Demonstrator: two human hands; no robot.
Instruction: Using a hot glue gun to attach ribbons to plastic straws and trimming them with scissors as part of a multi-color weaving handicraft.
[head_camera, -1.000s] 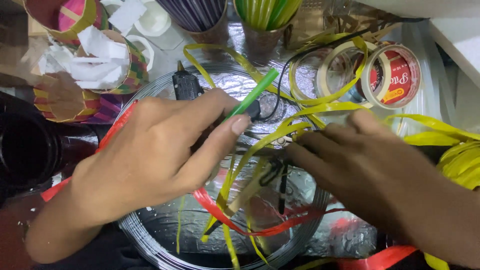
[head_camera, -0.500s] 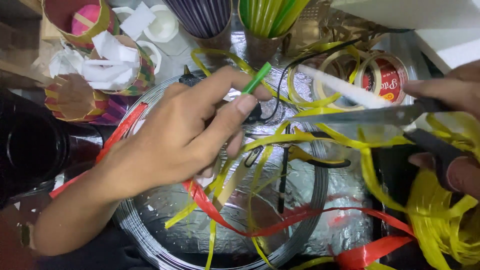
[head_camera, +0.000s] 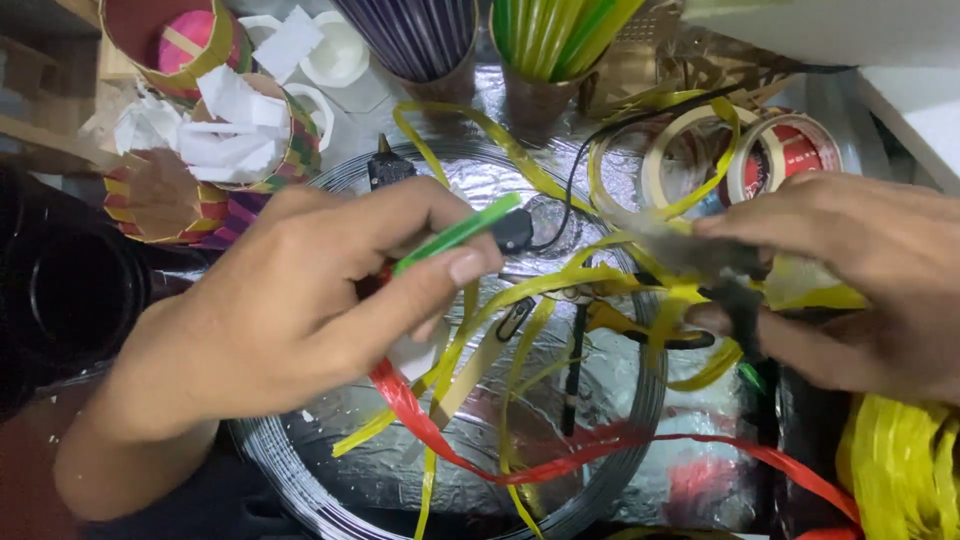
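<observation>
Green strip pinched between thumb and fingers of the left hand, over the middle of the work surface, poking up and right past the fingertips. Left hand closed on it, firm pinch.

Left to right, containers: far left a dark round tub, contents not readable. Top left a woven paper cup, yellow rim, something pink inside. Below it a second woven cup stuffed with white paper scraps. Left of that a third small woven cup, tipped toward the camera, looks empty inside. White plastic lids lie just beside the top cups. Top centre a cup of dark purple striped strips, upright. Next to it a cup packed with green and yellow strips, upright.

Centre: wire coil ring lying flat on a foil-covered surface, loose yellow ribbon and red ribbon crossing inside and over it. Small black clip-like part on the ring's top edge.

Right: two tape rolls lying flat, yellow ribbon draped over them. Right hand curled around a blurred dark tool, closed on it; what kind of tool, can't tell from the motion blur. Bottom right a bundle of yellow ribbon.
</observation>
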